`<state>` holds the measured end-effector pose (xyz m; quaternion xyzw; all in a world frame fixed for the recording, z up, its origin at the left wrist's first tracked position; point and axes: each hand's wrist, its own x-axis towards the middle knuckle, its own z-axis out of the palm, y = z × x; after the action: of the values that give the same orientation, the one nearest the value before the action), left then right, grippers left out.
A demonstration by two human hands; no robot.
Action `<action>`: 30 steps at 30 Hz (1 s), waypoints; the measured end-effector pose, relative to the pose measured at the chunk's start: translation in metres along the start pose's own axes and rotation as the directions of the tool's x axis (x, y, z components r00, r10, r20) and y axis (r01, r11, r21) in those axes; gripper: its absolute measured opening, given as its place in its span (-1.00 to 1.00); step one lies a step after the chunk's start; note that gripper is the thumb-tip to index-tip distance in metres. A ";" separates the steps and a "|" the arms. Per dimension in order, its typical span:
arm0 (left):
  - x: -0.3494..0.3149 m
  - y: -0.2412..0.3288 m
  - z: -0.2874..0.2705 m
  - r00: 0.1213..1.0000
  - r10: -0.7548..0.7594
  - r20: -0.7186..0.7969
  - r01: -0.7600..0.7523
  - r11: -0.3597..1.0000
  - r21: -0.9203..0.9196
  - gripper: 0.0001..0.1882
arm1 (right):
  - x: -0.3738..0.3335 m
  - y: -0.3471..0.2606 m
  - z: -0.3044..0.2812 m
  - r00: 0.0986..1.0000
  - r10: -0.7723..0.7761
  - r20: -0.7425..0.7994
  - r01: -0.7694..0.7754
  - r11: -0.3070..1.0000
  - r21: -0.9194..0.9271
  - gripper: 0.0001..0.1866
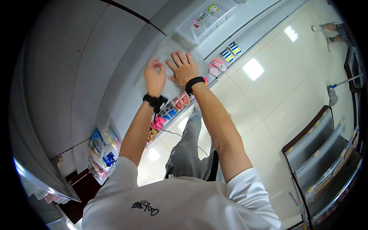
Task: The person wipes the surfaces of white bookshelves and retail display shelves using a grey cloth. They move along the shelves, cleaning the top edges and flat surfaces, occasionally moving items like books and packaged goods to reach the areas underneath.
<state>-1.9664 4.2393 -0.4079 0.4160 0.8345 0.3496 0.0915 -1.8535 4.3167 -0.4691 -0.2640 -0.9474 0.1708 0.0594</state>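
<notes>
A translucent, greyish plastic sheet or bag lies on the light grey shelf in front of me; I cannot tell which it is. Spread flat on it is my right hand, fingers apart, palm down. Beside it on the left, my left hand is curled, with thumb and fingers drawn together over the plastic. What they pinch, if anything, is too blurred to make out. A black band circles each wrist. Just beyond the plastic stands a clear plastic storage box with a cartoon picture on its lid.
Below the shelf edge sit several pairs of slippers, among them striped ones and pink ones. Packaged goods lie at lower left. Across the tiled floor stand shelving racks, a mop and another person's legs.
</notes>
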 end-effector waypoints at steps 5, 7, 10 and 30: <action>0.076 0.053 0.046 0.736 -0.444 0.511 0.663 0.626 -0.411 -0.66 | 0.001 0.005 0.001 0.989 -0.019 0.149 0.024 0.999 -0.030 -0.37; 0.082 0.058 0.066 0.703 -0.460 0.542 0.704 0.557 -0.441 -0.66 | 0.007 0.011 0.019 1.000 -0.013 0.007 0.014 0.998 -0.063 -0.41; 0.085 0.059 0.082 0.691 -0.382 0.614 0.716 0.478 -0.508 -0.68 | 0.012 0.016 0.060 0.939 0.018 -0.343 -0.042 0.997 -0.062 -0.44; -0.174 -0.171 -0.261 0.703 -0.694 0.154 0.393 0.198 -0.898 -0.84 | 0.012 0.007 0.011 0.999 -0.037 0.026 0.039 0.994 -0.098 -0.24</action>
<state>-2.0796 3.9050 -0.3516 -0.0799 0.6137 0.7293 0.2917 -1.8626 4.3249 -0.4815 -0.2465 -0.9602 0.1259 0.0382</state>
